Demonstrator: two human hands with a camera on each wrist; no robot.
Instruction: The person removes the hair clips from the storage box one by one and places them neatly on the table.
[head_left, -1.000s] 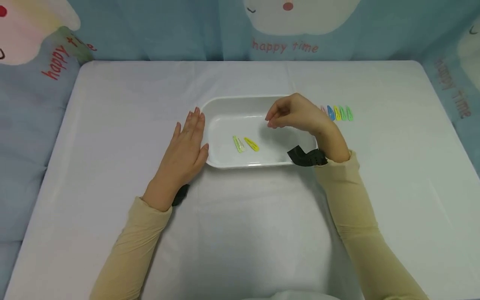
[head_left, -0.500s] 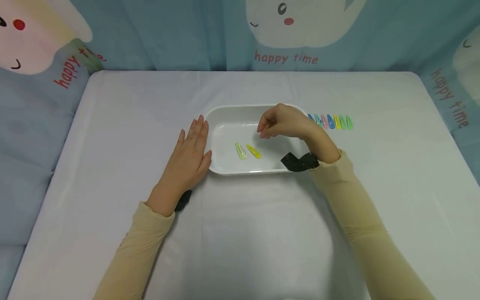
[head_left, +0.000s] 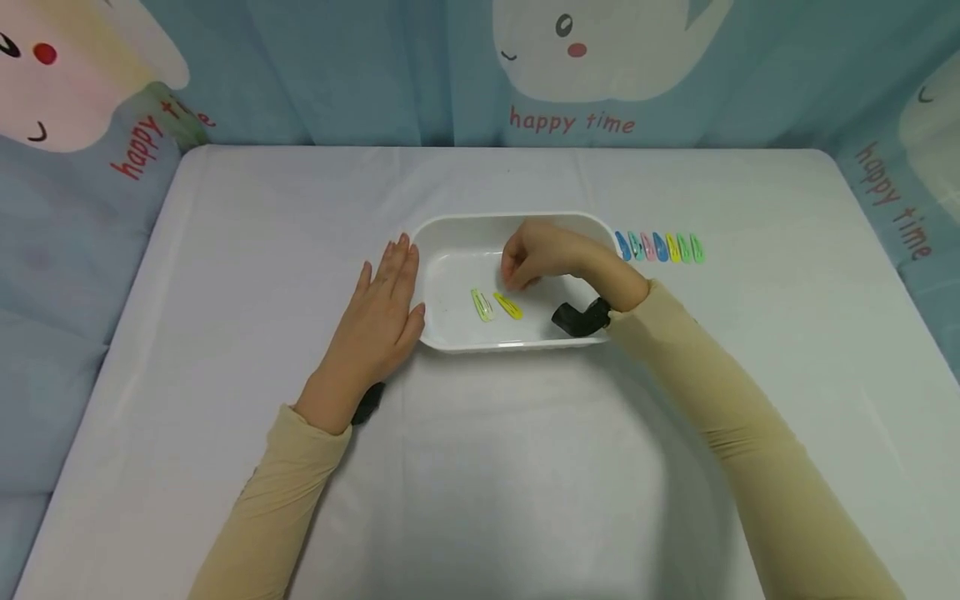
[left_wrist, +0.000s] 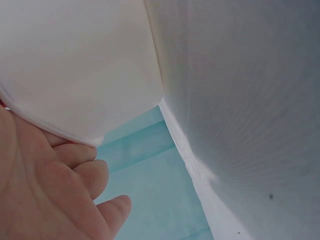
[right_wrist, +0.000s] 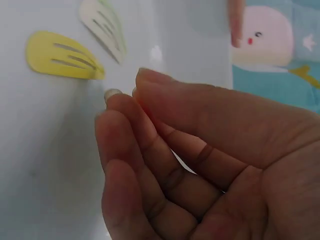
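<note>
A white tray [head_left: 450, 335] holds two hair clips in the head view, a pale green one [head_left: 482, 305] and a yellow one [head_left: 508, 306]. My left hand [head_left: 372, 321] lies along the tray's left rim with its fingers extended. In the left wrist view its fingertips touch the tray's edge. Over the tray my right hand [head_left: 543, 257] is bent downward, fingers loosely curved, just beyond the yellow clip. The right wrist view shows nothing between thumb and fingers; their tips are close to the yellow clip [right_wrist: 62, 56] but apart from it.
To the right of the tray, several hair clips [head_left: 660, 247] in blue, pink, yellow and green stand in a row on the white-covered table [head_left: 480, 467]. Blue printed curtains [head_left: 337, 75] hang behind and beside the table.
My right hand has moved left and down into the tray, toward the yellow clip. The left hand stays at the rim. The head view has tilted up a little.
</note>
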